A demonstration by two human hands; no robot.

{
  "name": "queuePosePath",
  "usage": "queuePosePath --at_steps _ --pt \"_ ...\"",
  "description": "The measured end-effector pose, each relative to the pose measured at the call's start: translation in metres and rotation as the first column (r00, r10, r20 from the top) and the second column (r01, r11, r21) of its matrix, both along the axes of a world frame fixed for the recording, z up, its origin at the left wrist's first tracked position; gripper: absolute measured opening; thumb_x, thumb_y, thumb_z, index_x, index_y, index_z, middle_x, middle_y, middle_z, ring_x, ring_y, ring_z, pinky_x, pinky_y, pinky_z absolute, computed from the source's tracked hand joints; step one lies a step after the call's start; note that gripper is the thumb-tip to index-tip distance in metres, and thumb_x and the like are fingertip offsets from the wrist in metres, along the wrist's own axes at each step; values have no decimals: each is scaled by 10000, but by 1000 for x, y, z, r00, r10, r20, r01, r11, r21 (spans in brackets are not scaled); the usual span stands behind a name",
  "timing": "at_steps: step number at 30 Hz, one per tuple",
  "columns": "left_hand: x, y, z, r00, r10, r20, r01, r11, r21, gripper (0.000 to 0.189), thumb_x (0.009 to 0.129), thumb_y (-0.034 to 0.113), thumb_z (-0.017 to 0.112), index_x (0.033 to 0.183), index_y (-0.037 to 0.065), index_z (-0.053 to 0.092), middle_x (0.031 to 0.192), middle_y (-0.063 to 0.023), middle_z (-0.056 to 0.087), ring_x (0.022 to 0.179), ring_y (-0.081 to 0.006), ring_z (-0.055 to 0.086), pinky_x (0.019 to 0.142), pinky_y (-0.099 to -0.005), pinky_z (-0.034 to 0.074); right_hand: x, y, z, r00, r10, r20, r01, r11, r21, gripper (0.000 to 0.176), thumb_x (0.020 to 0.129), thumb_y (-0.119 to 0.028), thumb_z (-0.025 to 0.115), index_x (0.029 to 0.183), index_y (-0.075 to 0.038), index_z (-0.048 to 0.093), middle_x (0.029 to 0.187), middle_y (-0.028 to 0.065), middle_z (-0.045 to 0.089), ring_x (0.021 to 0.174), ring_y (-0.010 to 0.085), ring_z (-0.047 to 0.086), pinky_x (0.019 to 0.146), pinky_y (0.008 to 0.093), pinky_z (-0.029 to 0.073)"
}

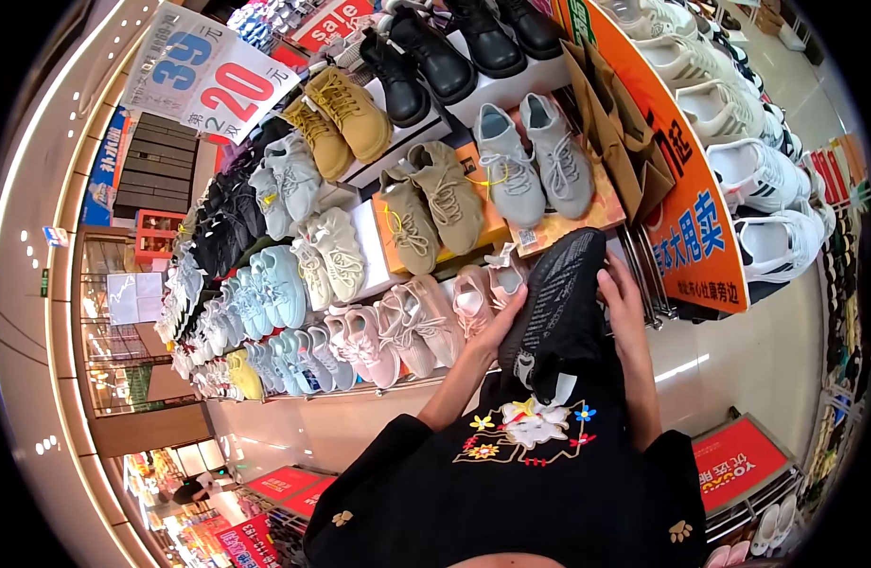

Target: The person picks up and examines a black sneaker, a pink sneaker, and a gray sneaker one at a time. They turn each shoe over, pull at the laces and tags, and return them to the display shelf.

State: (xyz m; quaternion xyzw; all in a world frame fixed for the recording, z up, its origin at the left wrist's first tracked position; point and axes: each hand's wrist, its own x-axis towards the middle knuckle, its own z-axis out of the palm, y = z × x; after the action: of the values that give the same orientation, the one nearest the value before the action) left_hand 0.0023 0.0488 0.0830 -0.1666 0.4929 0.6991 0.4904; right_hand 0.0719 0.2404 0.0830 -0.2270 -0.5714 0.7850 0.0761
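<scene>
A black sneaker (554, 289) with grey lettering along its side is held up in front of my chest, toe pointing away from me. My left hand (501, 322) is closed around its left side, near the heel. On the opposite side, my right hand (624, 301) has its fingers bent against the dark shoe; part of its grip is hidden. Just beyond my left hand are pink sneakers (472, 301) at the front of the display. Grey sneakers (560, 161) stand on a patterned box past the toe.
Tan sneakers (447, 194), yellow boots (350, 114) and black boots (426, 62) fill the stepped display. Brown paper bags (613, 133) lean by an orange sign (686, 189). White sneakers (781, 241) line the right side. A price card (208, 76) hangs upper left. Tiled floor (738, 364) lies right.
</scene>
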Motion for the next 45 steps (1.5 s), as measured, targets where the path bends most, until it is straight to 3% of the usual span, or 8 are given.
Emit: queuePosePath --at_steps 3,5,10,15,23,26,30,45 --pt "4 -4 1 999 27 -39 -29 998 -55 668 921 539 464 1332 15 423 1248 -130 559 1060 -204 591 909 -306 494 -2 2 4 997 68 27 -67 997 -33 444 967 -247 478 1346 -18 439 1316 119 501 1148 152 509 957 288 390" --pt "7 -18 -21 993 88 -83 -83 995 56 688 903 533 506 1336 9 397 1247 -135 549 1073 -208 581 917 -321 490 -1 3 2 995 101 -26 -103 990 -97 375 966 -235 490 1275 -23 503 1206 111 582 1043 165 577 879 275 433" --pt "-1 -16 5 879 159 -450 -160 986 37 568 887 298 616 1293 -34 396 1174 -117 559 1012 -218 581 893 -342 481 3 1 -1 993 118 -5 -118 992 -51 321 984 -234 442 1213 -28 537 1166 90 611 1050 159 574 892 279 440" --pt "-8 -7 25 779 248 -576 -298 955 8 429 889 176 591 1230 -30 433 1129 -123 575 994 -221 602 839 -360 521 11 -1 -19 994 109 -26 -110 992 -69 328 983 -230 450 1222 -18 525 1160 102 608 1038 156 584 880 263 436" --pt "-6 1 32 705 452 -547 -516 856 42 464 898 255 604 1247 8 423 1156 -111 567 1014 -215 591 877 -358 501 21 -16 -31 991 118 65 -113 991 -73 338 972 -228 482 1188 24 545 1019 67 625 954 143 594 859 276 457" --pt "-6 1 31 711 493 -502 -531 844 77 531 900 303 602 1294 25 380 1228 -107 531 1087 -229 562 932 -370 470 25 -32 -29 963 270 -20 -269 952 -144 365 970 -247 490 1212 23 531 1082 71 617 1009 136 566 912 276 416" --pt "1 13 42 689 556 -465 -570 812 125 503 912 252 597 1297 23 368 1217 -93 515 1079 -198 546 926 -348 465 23 -50 -29 906 388 -166 -414 896 -162 573 934 -173 558 1406 18 294 1237 103 523 1090 157 528 946 290 409" --pt "15 13 24 722 487 -492 -448 870 203 544 876 65 605 1337 49 317 1283 -92 437 1192 -212 442 1059 -383 324 7 -36 -20 971 214 -111 -232 954 -190 558 876 -197 638 1327 21 393 1218 98 523 1107 139 492 968 279 387"
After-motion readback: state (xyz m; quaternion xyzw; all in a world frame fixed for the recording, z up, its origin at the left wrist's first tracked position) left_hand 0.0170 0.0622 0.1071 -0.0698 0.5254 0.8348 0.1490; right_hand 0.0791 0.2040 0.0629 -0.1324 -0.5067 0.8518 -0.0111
